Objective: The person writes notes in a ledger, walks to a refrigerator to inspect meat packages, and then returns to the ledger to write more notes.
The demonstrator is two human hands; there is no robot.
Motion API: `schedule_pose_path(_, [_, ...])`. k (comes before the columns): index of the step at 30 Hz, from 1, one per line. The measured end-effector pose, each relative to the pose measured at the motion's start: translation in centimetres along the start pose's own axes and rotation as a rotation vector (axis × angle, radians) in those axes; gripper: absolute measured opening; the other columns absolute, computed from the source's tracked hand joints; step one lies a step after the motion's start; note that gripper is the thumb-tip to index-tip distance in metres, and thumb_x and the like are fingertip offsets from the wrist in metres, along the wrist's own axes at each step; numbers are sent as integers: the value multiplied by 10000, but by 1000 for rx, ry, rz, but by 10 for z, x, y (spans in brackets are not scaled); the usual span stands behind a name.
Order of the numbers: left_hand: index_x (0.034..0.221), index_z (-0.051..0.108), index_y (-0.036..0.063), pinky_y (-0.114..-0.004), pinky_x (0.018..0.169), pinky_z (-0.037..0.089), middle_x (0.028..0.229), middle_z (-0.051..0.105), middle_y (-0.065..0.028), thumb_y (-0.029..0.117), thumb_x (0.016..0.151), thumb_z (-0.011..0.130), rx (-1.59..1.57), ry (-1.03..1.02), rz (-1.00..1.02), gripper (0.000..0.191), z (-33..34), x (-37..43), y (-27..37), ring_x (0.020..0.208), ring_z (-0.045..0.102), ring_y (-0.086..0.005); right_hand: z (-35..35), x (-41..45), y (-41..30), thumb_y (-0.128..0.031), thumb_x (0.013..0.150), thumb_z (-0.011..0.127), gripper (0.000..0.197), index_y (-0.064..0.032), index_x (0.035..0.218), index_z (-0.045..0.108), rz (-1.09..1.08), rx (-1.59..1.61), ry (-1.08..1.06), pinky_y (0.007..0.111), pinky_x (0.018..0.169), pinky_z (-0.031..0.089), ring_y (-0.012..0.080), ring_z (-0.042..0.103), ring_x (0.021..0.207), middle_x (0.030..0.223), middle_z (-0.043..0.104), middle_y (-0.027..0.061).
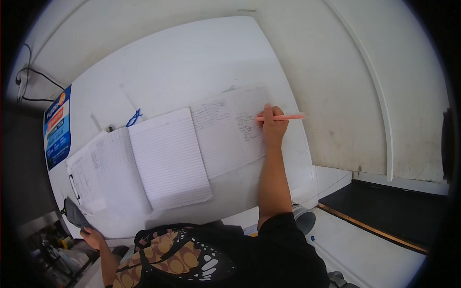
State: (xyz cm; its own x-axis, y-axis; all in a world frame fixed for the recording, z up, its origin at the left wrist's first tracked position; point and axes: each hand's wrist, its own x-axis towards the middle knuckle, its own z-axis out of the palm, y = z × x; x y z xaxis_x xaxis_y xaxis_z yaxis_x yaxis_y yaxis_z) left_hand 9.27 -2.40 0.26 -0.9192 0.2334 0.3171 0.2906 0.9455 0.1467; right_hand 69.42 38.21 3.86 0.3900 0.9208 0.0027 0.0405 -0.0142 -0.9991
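My right hand [274,124] grips a pink pen [291,117], its tip on a lined sheet with handwriting [219,151] at the right of the white table [212,50]. Partly over that sheet lies an open notebook [169,162]; its right page is lined with no writing I can make out. Faint writing shows on the pages to the left [90,180], where a black clip [74,187] sits near the edge. Down at the table's left corner, my left hand [93,237] holds the end of a grey fabric item [76,214], possibly a pouch.
A blue cord [135,117] and a small dark object [109,129] lie above the notebook. A printed blue sticker [58,127] covers the table's left end. Walls border the far and right sides. A grey round container [304,219] and a black panel [381,212] are lower right.
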Motion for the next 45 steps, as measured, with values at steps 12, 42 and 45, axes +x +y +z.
schedule_pose_path(12, [1187, 492, 50, -469, 783, 442, 1115, 570, -228, 392, 919, 398, 15, -15, -16, 445, -4, -1, 5, 970, 551, -420, 5, -4, -5, -152, 871, 583, 326, -29, 587, 479, 22, -4, -15, 229, 411, 363, 95, 456, 440, 555, 557, 74])
schedule_pose_path(42, [1206, 494, 85, -482, 778, 443, 1109, 587, -194, 418, 912, 396, 26, -15, -114, 455, -11, -14, 14, 961, 565, -406, 6, 1, 14, -131, 864, 578, 316, -41, 586, 457, -60, -91, -58, 232, 414, 358, 86, 449, 454, 543, 532, 51])
schedule_pose_path(45, [1192, 509, 62, -483, 802, 441, 1030, 596, -232, 394, 908, 429, 83, -24, -139, 444, -7, -11, 5, 940, 562, -429, 9, 3, 25, -169, 880, 562, 309, -86, 600, 460, -32, 191, -40, 222, 411, 349, 70, 433, 465, 531, 488, 7])
